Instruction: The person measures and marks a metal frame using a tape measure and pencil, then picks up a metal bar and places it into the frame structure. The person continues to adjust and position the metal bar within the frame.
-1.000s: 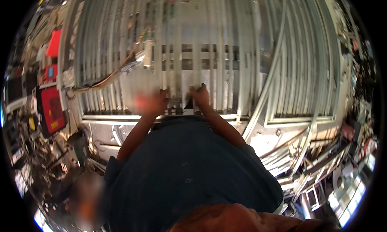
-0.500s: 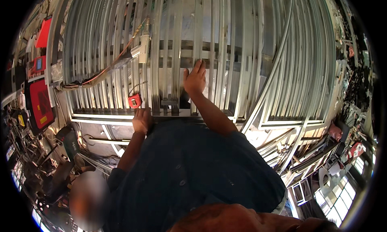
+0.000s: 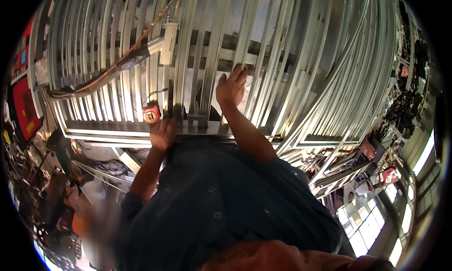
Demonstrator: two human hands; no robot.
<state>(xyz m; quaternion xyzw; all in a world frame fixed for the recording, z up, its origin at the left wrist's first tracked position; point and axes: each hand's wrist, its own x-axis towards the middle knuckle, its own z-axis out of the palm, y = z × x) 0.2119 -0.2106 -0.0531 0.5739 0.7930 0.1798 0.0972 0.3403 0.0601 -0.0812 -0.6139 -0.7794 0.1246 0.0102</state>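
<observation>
My right hand (image 3: 231,87) lies over the bars near the middle, thumb apart and fingers forward, with the fingertips on a long metal bar (image 3: 245,31). At the front edge of the steel frame (image 3: 103,133), my left hand (image 3: 162,134) rests with its fingers pointing forward and a little bent. A red tape measure (image 3: 151,114) sits just beyond those fingertips; whether they touch it I cannot tell. Left of centre, a pale welding torch or similar tool (image 3: 168,43) lies across the bars, joined to a reddish cable (image 3: 141,47).
Thin loose rods (image 3: 332,73) slant over the bars at the right. A red case (image 3: 24,106) stands by the far left edge. Tools and metal pieces clutter both sides, and a blurred round shape (image 3: 104,233) is at lower left. Bright windows (image 3: 362,226) show at lower right.
The whole view has shifted and turned slightly. My right hand's fingers are more bent on the bar. My left hand remains beside the tape measure.
</observation>
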